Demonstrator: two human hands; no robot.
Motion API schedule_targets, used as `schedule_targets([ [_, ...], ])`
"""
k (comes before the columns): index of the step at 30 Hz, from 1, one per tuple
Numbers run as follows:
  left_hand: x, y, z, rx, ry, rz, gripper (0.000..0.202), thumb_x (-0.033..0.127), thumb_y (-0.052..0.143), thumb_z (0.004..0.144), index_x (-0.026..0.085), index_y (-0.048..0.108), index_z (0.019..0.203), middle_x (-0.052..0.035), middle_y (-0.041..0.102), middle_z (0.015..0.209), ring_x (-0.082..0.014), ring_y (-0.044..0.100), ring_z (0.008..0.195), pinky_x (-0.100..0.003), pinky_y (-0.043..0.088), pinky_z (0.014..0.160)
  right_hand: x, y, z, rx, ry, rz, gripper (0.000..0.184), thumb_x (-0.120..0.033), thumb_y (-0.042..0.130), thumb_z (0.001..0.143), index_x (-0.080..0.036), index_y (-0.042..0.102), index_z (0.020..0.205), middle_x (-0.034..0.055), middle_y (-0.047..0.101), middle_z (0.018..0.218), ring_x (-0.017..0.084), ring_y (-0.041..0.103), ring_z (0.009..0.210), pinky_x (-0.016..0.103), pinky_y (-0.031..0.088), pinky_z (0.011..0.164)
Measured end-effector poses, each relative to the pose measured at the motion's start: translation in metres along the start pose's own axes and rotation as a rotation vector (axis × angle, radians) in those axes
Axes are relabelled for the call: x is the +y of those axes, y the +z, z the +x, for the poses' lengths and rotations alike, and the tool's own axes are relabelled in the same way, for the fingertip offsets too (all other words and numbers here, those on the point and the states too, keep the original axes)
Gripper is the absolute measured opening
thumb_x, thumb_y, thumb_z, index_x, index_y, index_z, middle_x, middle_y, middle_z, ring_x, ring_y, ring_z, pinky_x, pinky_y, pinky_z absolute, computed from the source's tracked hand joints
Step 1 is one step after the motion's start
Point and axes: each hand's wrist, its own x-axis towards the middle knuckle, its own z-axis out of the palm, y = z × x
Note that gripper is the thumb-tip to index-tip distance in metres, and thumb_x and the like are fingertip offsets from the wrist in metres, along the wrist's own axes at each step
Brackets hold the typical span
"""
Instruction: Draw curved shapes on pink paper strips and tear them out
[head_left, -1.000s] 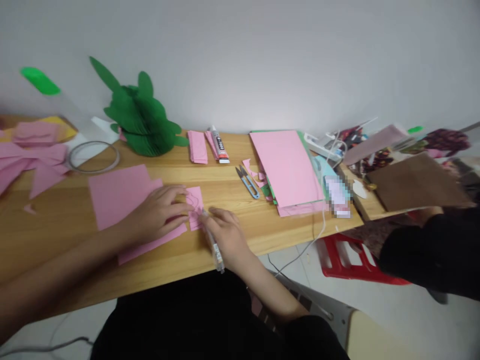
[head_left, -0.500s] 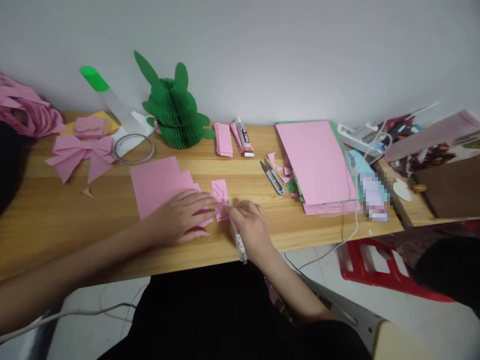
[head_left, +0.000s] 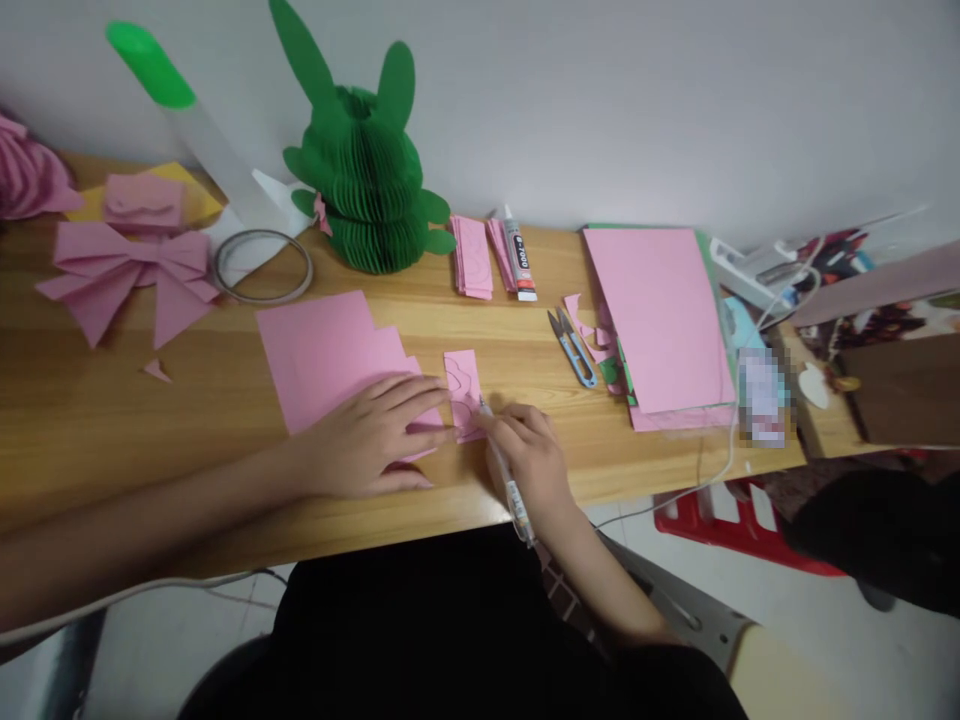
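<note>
Two bare hands: left hand [head_left: 375, 430] open and palm down on a stepped pink sheet [head_left: 322, 340], in front of the green paper figure [head_left: 375, 180]; right hand [head_left: 529, 455] gripping a clear pen [head_left: 517, 505], in front and to the right of the figure.
Pink card strip: the small strip [head_left: 461, 385] lies between the hands, in front and slightly right of the figure; curved lines mark it, and the pen's point is at its right edge.
Wooden desk: the pale, grained desk [head_left: 202, 390] runs along the wall, carrying the figure near its back edge.
Wall: plain grey wall [head_left: 562, 100], behind the figure.
Left of the figure: a tape roll [head_left: 261, 299], a slanting green-topped tube [head_left: 217, 150] and, farther off, a pink paper bow [head_left: 135, 270].
Right of the figure: a bundle of pink strips [head_left: 471, 258] and a glue tube [head_left: 520, 258] near it; farther along, blue-handled snips [head_left: 576, 352], then large stacked pink sheets [head_left: 660, 320].
Room beyond: well to the figure's right, past the desk's front edge, a red stool [head_left: 705, 520] on pale floor tiles [head_left: 142, 640], and part of another person in dark clothing [head_left: 877, 540].
</note>
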Motion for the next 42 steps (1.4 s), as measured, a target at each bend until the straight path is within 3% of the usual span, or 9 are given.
schedule_targets([
  [4,0.0,0.0,0.0,-0.014,-0.016,-0.03,0.047,0.057,0.057,0.091,0.027,0.063,0.127,-0.0123,0.05,0.147,-0.0325,0.044,0.134,-0.049,0.031,0.112,0.004,0.002,-0.002,0.077,0.035,0.068,0.03,-0.011,0.053,0.091,-0.026,0.071,0.11,0.0043,0.074,0.084,0.023,0.063,0.086,0.036,0.049,0.076],
  [9,0.0,0.001,-0.001,-0.029,-0.028,-0.047,0.049,0.059,0.058,0.09,0.026,0.064,0.127,-0.0141,0.049,0.148,-0.0349,0.044,0.135,-0.052,0.031,0.112,-0.001,-0.005,0.012,0.141,0.242,0.294,0.024,-0.017,0.053,0.094,-0.026,0.069,0.109,0.0039,0.073,0.093,0.019,0.068,0.085,0.035,0.056,0.076],
  [16,0.001,0.002,0.0,-0.017,-0.041,-0.063,0.056,0.059,0.061,0.089,0.031,0.056,0.137,-0.012,0.047,0.151,-0.0356,0.042,0.137,-0.053,0.03,0.113,-0.005,0.002,0.018,0.119,0.226,0.521,0.017,-0.02,0.059,0.092,-0.025,0.068,0.105,0.0045,0.074,0.096,0.019,0.071,0.088,0.037,0.059,0.079],
  [28,0.002,0.004,-0.001,-0.005,-0.022,-0.007,0.058,0.06,0.06,0.089,0.027,0.056,0.137,-0.0163,0.049,0.148,-0.0374,0.044,0.135,-0.054,0.032,0.111,-0.004,0.011,0.018,0.144,0.262,0.487,0.013,-0.022,0.063,0.09,-0.022,0.07,0.101,0.0048,0.076,0.096,0.019,0.072,0.088,0.036,0.06,0.078],
  [42,0.003,0.003,-0.002,0.007,-0.04,-0.03,0.056,0.057,0.067,0.086,0.027,0.06,0.132,-0.0147,0.049,0.149,-0.0343,0.042,0.138,-0.051,0.029,0.114,-0.002,0.012,0.022,0.089,0.183,0.505,0.015,-0.018,0.063,0.09,-0.024,0.071,0.101,0.0031,0.077,0.096,0.018,0.072,0.089,0.035,0.058,0.077],
])
